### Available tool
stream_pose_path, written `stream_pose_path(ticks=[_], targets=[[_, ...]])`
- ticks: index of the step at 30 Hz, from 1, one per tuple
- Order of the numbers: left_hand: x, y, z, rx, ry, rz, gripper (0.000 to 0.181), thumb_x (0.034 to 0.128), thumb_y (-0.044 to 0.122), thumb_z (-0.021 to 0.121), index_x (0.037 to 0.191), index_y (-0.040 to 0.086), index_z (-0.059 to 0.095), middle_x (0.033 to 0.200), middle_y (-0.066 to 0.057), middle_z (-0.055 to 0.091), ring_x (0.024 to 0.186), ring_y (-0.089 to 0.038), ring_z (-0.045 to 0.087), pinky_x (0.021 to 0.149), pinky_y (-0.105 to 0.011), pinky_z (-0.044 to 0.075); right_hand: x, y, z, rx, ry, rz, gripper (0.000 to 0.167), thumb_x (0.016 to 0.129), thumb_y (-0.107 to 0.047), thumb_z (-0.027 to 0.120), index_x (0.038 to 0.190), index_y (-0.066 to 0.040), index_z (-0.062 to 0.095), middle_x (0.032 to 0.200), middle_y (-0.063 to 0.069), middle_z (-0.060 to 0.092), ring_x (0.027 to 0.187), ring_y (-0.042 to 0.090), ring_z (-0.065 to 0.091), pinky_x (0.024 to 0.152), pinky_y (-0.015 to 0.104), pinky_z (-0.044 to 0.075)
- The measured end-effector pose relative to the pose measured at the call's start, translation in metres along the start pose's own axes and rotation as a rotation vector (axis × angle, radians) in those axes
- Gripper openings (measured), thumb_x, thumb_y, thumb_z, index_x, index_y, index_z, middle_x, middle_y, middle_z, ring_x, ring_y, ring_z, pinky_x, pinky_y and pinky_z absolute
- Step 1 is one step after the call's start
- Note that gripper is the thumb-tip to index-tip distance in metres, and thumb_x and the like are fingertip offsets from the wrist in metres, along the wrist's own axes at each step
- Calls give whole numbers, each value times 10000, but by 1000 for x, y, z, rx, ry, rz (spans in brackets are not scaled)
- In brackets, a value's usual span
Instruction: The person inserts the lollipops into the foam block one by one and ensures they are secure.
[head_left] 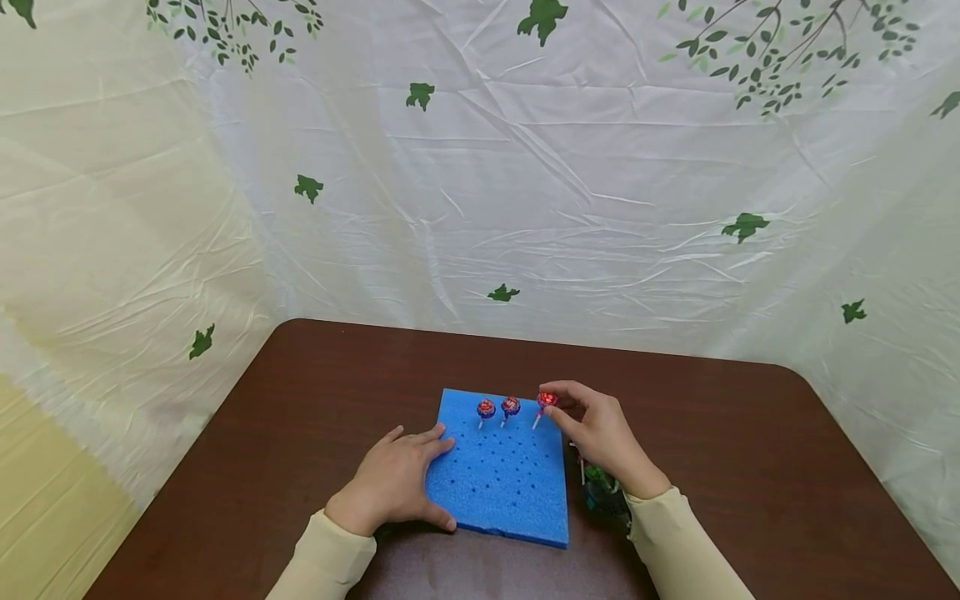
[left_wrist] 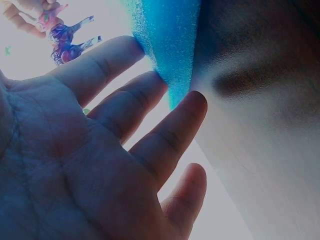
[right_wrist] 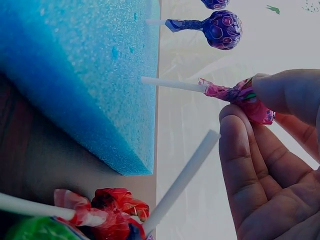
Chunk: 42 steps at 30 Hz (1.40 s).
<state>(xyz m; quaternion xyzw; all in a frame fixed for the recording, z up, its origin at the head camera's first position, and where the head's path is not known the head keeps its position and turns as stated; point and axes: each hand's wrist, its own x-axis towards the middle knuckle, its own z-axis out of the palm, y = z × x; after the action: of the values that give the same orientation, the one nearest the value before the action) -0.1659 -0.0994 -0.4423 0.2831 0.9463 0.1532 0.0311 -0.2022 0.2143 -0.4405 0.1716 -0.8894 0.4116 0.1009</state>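
A blue foam board (head_left: 498, 500) dotted with small holes lies on the table. Two wrapped lollipops, a left one (head_left: 486, 408) and a right one (head_left: 511, 407), stand in it near its far edge. My right hand (head_left: 606, 429) pinches a third lollipop (right_wrist: 227, 93), pink and red, by its wrapped head between thumb and fingers. Its white stick points at the board; whether the tip is in a hole I cannot tell. With fingers spread, my left hand (head_left: 397, 483) rests against the board's left side; the fingertips touch the foam edge in the left wrist view.
Right of the board, partly under my right forearm, is a dark container (head_left: 603, 492) with green in it. More lollipops, one with a red wrapper (right_wrist: 117, 212), show low in the right wrist view. The brown table (head_left: 720, 467) meets a white leaf-print curtain (head_left: 600, 208) behind.
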Motion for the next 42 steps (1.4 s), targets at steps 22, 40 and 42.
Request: stream_pose_path(ticks=[22, 40, 42], targets=[[-1, -1, 3, -10, -3, -8, 1054, 560, 663, 875, 1419, 127, 579, 1507, -92, 466, 1330, -284, 492, 1130, -581, 256, -1, 1, 5, -12, 3, -2, 339, 912, -87, 738, 1241, -139, 676, 991, -27, 695, 812, 109, 664, 691, 254, 568], [0, -3, 4, 6, 8, 2, 1054, 553, 663, 879, 1413, 129, 585, 1504, -92, 471, 1327, -281, 495, 1127, -575, 265, -3, 1, 9, -23, -3, 33, 329, 903, -111, 753, 1224, -122, 684, 993, -21, 702, 801, 118, 668, 695, 246, 567], [0, -3, 5, 15, 10, 2, 1053, 549, 667, 879, 1408, 129, 591, 1500, -90, 477, 1324, -277, 500, 1124, -575, 272, -3, 1, 10, -24, -3, 40, 329, 900, -115, 757, 1221, -123, 686, 999, -21, 706, 802, 115, 671, 698, 239, 567]])
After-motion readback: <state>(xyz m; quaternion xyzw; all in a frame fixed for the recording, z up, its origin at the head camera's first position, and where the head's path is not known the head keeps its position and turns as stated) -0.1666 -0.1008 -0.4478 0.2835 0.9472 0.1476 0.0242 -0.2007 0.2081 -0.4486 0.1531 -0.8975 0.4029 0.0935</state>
